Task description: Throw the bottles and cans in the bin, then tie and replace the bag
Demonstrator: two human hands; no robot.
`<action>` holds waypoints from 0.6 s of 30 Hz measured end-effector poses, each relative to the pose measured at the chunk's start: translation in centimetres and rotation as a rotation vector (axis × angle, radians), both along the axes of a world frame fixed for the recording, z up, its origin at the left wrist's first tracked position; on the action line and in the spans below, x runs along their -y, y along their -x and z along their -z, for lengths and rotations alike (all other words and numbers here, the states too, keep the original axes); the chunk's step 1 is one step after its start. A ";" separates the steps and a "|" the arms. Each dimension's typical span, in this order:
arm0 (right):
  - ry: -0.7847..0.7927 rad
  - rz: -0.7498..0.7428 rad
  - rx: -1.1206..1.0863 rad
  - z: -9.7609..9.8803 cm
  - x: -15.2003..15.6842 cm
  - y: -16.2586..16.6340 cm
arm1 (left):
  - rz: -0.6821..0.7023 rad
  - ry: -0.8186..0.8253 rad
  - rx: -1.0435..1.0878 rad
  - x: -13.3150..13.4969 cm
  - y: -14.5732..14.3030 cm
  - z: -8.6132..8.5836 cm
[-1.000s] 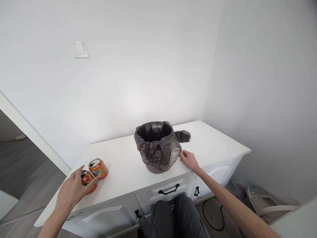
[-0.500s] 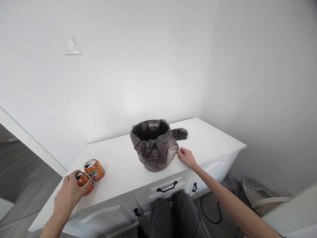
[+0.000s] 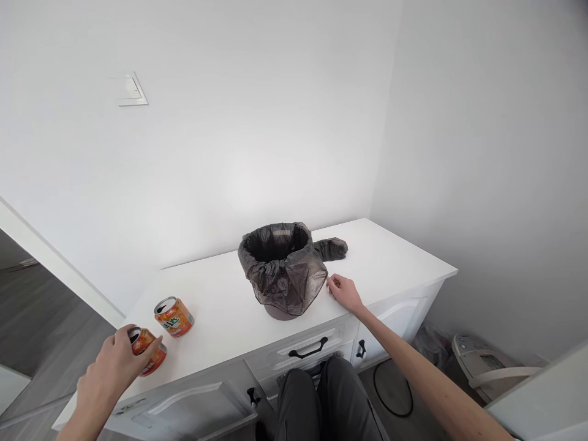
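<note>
My left hand [image 3: 108, 367] is wrapped round an opened orange drink can [image 3: 151, 354] near the front left of the white cabinet top [image 3: 215, 318]. A second opened orange can [image 3: 174, 317] stands upright just behind it, a small gap between the two. Towards the middle is a small bin [image 3: 280, 313] lined with a dark, see-through bag [image 3: 287, 285], whose edge is folded loosely over the rim. My right hand [image 3: 344, 293] rests on the top with its fingers curled, their tips at the bag's right edge. Whether they pinch the bag is hidden.
A folded dark plastic bag [image 3: 333, 248] lies behind the bin to the right. Walls stand behind and to the right, with a switch plate [image 3: 133, 90] on the back wall. Below are black handles [image 3: 309, 348], a cable [image 3: 395, 410] and a pale appliance [image 3: 482, 361] on the floor.
My left hand has moved the front can left and towards me, away from the other can. My right hand stays by the bag's edge; the view has shifted slightly.
</note>
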State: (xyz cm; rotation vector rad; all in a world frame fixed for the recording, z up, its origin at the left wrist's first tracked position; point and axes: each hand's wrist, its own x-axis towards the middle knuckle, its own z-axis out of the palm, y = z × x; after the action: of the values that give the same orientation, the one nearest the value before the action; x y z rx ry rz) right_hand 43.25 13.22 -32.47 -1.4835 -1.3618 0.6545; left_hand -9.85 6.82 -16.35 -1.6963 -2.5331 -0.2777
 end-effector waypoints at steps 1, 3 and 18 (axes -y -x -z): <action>-0.002 -0.003 -0.003 0.0 0.0 0.0 | -0.019 -0.004 -0.011 0.2 -0.4 -0.4; -0.005 -0.008 -0.009 0.0 0.0 -0.1 | -0.043 -0.011 -0.030 0.4 -1.3 -1.3; -0.009 -0.016 -0.035 -0.2 -0.1 -0.1 | -0.071 -0.225 0.036 2.8 -5.9 -5.3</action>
State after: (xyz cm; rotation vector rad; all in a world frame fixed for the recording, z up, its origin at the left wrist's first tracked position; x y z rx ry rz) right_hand 43.40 13.32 -32.30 -1.4489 -1.3493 0.6807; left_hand -3.97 4.03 -11.08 -1.5286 -2.4706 -0.5682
